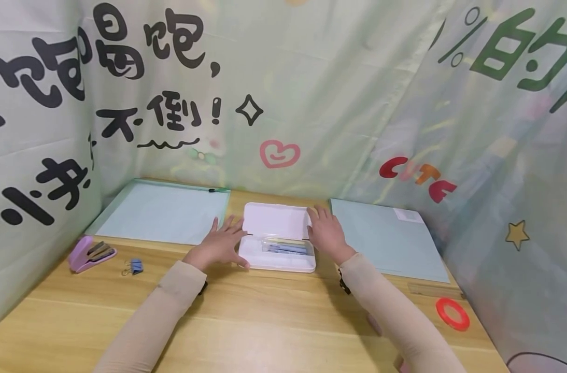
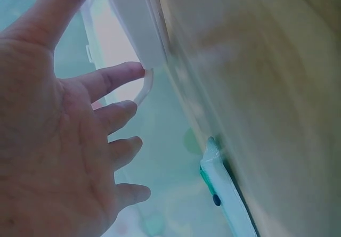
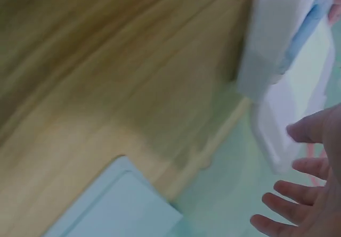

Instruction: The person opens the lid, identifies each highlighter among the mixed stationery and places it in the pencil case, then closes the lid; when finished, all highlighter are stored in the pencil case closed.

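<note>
A white pencil case (image 1: 255, 259) lies on the table with its lid (image 1: 274, 220) folded back. Several pens and pencils (image 1: 288, 249) lie inside the base, partly in a clear sleeve. My left hand (image 1: 218, 245) is at the case's left side, fingers spread, thumb by the near corner. In the left wrist view, its index fingertip meets the edge of the case (image 2: 136, 26). On the other side, my right hand (image 1: 328, 233) has its fingers extended along the lid's right edge. The right wrist view shows its thumb beside the lid (image 3: 269, 133); firm contact is unclear.
Pale blue folders lie at the left (image 1: 162, 212) and right (image 1: 386, 241). A pink case (image 1: 81, 256) and a blue binder clip (image 1: 136, 266) sit at the left. A clear ruler (image 1: 435, 290) and a red ring (image 1: 453, 314) are at the right. Printed curtains surround the table (image 1: 260, 321).
</note>
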`<state>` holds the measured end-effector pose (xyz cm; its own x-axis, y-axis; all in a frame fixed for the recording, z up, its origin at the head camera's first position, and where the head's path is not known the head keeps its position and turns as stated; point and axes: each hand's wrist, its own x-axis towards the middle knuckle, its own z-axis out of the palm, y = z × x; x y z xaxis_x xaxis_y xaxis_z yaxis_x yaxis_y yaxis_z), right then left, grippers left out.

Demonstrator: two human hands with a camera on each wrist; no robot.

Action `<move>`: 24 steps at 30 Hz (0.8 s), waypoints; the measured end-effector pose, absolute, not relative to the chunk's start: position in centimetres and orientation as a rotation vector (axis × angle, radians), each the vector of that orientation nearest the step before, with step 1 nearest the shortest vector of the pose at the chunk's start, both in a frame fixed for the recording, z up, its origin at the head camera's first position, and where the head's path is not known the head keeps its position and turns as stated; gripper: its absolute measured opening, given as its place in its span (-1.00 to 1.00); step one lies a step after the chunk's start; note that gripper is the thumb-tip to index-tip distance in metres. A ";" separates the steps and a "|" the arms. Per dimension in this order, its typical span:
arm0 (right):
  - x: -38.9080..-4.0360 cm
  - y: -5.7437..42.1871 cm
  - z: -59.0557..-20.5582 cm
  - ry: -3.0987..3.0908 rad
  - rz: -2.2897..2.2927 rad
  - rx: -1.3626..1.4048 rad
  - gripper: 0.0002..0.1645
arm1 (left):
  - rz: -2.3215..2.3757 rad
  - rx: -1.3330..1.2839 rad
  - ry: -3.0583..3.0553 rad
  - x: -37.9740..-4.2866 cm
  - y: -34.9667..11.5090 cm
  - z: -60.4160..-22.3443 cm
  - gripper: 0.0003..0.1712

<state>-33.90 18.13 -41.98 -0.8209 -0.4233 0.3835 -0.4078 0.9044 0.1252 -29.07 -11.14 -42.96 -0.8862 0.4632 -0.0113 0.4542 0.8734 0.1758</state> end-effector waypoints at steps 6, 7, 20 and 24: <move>-34.5 18.5 -42.6 -2.745 0.114 0.607 -0.25 | 0.276 0.767 2.969 -29.4 -10.8 -43.5 0.17; -34.5 18.5 -42.7 -2.745 0.127 0.605 -0.24 | 0.278 0.772 2.967 -29.5 -10.7 -43.6 0.18; -34.7 18.5 -41.8 -2.602 0.125 0.613 -0.41 | 0.318 0.608 3.076 -30.2 -10.5 -43.3 0.60; -34.1 18.4 -41.5 -2.583 0.133 0.628 -0.48 | 0.307 0.583 3.097 -30.0 -10.6 -43.3 0.57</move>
<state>-34.06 18.42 -41.47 -0.7819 -0.4088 0.4707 -0.4551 0.8903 0.0174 -30.04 -10.61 -43.30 -0.9319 0.3578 0.0597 0.3625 0.9134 0.1853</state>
